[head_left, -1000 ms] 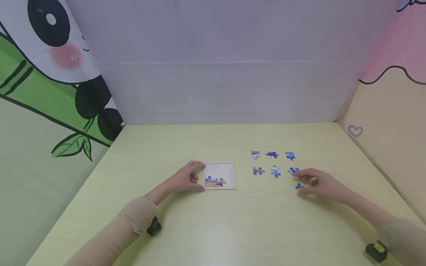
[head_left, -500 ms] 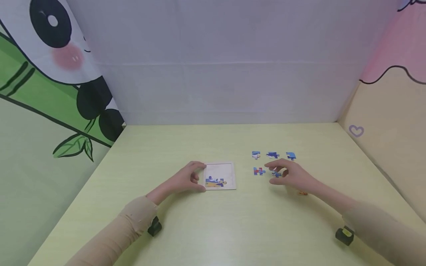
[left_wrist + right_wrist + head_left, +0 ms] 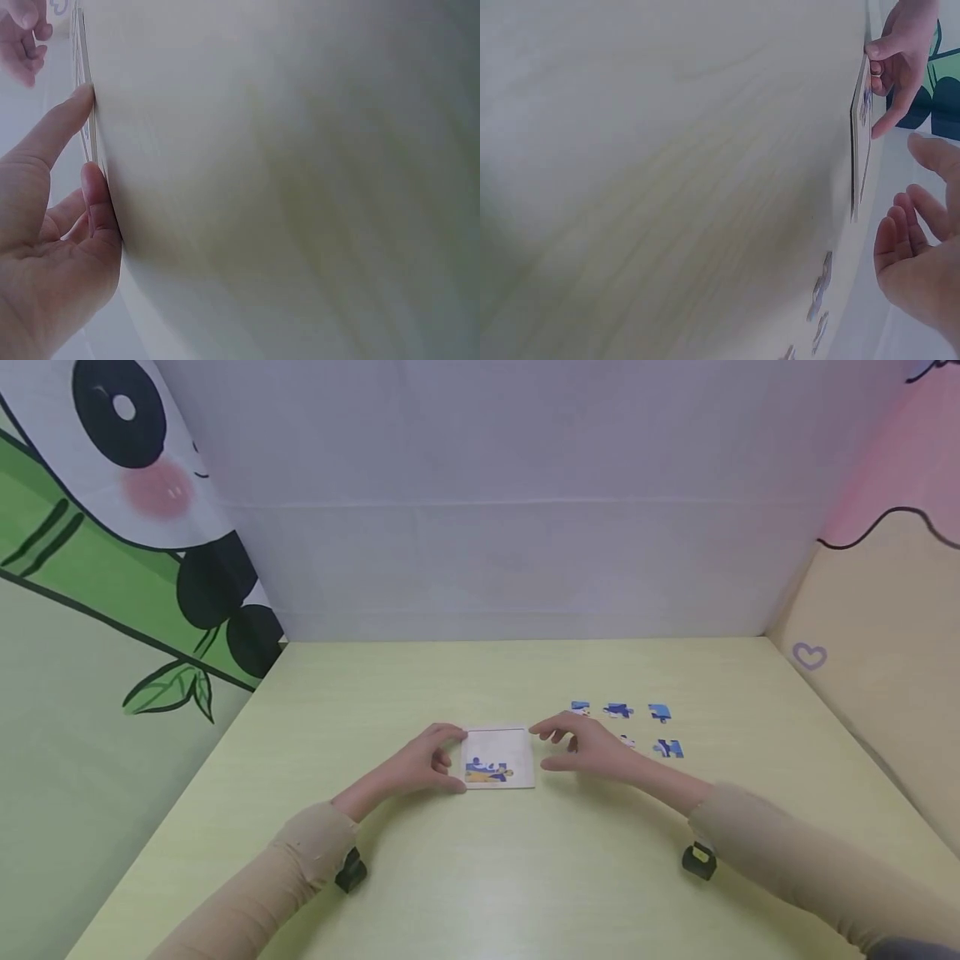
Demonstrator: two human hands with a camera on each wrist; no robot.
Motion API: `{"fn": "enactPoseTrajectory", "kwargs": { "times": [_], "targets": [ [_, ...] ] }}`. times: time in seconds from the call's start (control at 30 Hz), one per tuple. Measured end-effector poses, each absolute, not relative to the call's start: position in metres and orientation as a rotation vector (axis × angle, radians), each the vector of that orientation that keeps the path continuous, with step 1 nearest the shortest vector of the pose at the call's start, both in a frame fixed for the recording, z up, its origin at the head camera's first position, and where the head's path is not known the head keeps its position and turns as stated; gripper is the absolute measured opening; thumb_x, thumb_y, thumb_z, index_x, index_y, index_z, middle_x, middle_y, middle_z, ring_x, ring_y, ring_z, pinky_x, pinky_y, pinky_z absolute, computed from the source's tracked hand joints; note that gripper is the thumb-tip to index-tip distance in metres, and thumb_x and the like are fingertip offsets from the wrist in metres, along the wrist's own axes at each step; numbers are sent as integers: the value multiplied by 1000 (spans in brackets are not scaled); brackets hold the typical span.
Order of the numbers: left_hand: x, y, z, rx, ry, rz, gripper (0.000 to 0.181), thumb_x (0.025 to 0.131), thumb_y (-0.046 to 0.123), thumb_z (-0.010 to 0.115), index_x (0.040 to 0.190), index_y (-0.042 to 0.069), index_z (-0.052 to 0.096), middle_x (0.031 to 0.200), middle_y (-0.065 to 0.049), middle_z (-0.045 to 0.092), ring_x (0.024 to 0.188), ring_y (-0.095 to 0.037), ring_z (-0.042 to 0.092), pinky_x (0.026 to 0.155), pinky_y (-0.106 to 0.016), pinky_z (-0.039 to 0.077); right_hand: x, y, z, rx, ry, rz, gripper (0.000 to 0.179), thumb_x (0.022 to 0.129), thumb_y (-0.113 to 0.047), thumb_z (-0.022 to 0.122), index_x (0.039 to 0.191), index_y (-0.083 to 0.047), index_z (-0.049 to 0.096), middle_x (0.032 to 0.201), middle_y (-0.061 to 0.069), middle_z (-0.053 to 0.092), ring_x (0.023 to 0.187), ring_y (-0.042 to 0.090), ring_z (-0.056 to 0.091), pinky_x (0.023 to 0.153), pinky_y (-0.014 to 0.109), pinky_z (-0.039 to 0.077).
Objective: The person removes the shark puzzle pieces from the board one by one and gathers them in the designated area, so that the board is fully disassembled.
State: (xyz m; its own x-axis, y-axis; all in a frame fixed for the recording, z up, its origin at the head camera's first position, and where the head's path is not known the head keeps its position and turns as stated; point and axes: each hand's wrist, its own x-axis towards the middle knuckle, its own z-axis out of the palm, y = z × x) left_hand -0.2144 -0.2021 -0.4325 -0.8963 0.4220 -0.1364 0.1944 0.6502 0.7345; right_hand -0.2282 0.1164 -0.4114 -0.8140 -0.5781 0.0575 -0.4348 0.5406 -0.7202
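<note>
A square white puzzle tray (image 3: 512, 747) lies flat on the table. A few joined blue and yellow jigsaw pieces (image 3: 486, 772) fill its lower left part. My left hand (image 3: 422, 762) holds the tray by its left side, index finger at the upper corner and thumb at the lower. My right hand (image 3: 583, 750) hovers just right of the tray, thumb and index finger apart with nothing seen between them. In the right wrist view, the fingers of that hand (image 3: 922, 259) are loosely bent, apart from the tray (image 3: 859, 161).
Loose jigsaw pieces lie right of the tray: a dark blue piece (image 3: 618, 710), a light blue piece (image 3: 659, 712) and a blue and white piece (image 3: 667, 748) among several. My right hand and forearm cover part of this group. Printed walls bound the table (image 3: 420, 685).
My right hand has swept left from the far-right jigsaw pieces, over the group, to the tray's right side. The left hand and tray stay in place.
</note>
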Motion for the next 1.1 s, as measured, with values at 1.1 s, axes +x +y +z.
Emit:
{"fn": "enactPoseTrajectory", "kwargs": {
  "times": [1.1],
  "targets": [
    [-217,-205,-435,536,2542,1122,82,75,21,87,145,10,45,148,-13,39,96,-18,55,83,-26,53,-224,42,-423,-1082,2534,-790,40,87,-6,69,127,-11,67,122,3,67,111,15,57,97,33,48]
  ]
}}
